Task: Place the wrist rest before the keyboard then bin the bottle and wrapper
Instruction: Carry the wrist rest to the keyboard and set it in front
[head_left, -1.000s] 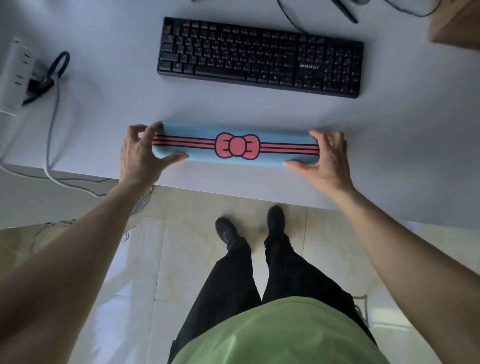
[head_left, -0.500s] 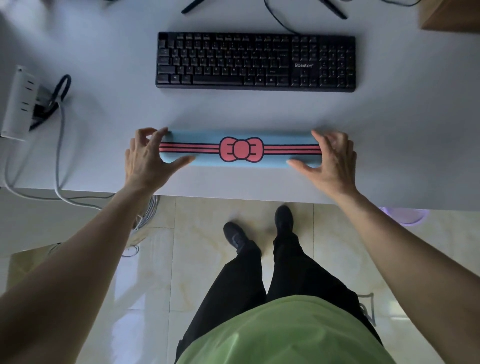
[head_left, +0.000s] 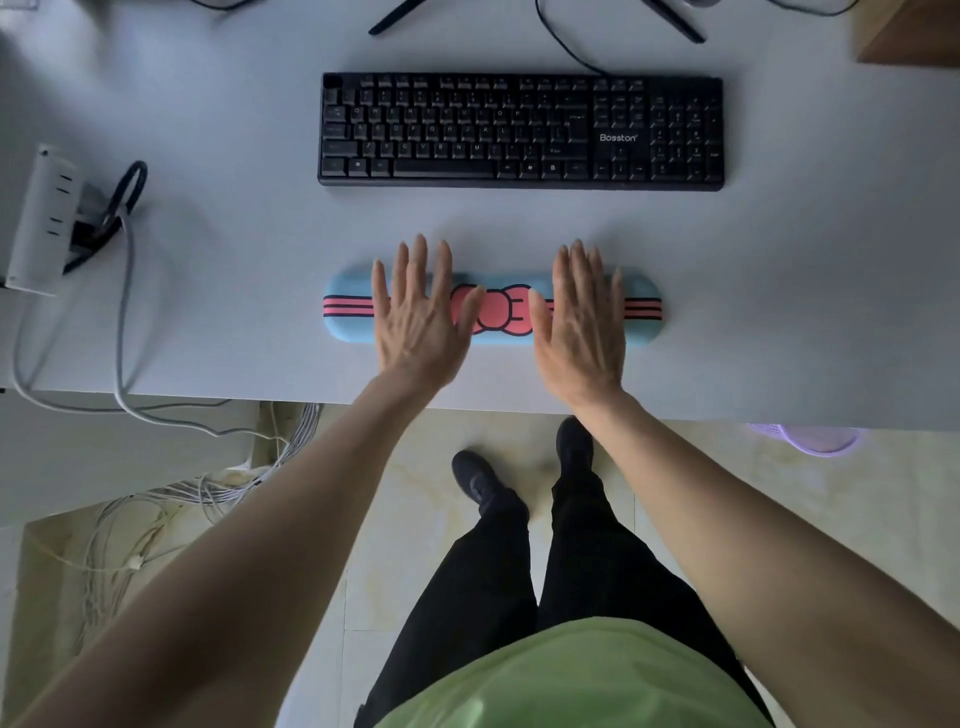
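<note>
A light blue padded wrist rest (head_left: 493, 306), oblong with rounded ends and printed with a pink bow and pink stripes, lies flat on the pale grey desk (head_left: 779, 291). It sits on the near side of the black full-size keyboard (head_left: 520, 132), parallel to it and roughly centred on it, with a strip of bare desk between the two. The items do not touch.

The left hand (head_left: 415, 317) lies palm down over the left half of the rest, fingers spread and extended toward the keyboard, gripping nothing. The right hand (head_left: 584, 319) lies the same way over the right half, fingers straight and slightly apart. The two thumbs flank the bow. Whether the palms press on the rest or hover just above it cannot be told.

A white power strip (head_left: 39, 223) with a black plug sits at the left edge of the desk, grey cables (head_left: 122, 332) trailing off it to the tiled floor (head_left: 405, 519). A pale purple mesh bin (head_left: 810, 439) shows partly under the desk's right edge. No bottle or wrapper can be identified.
</note>
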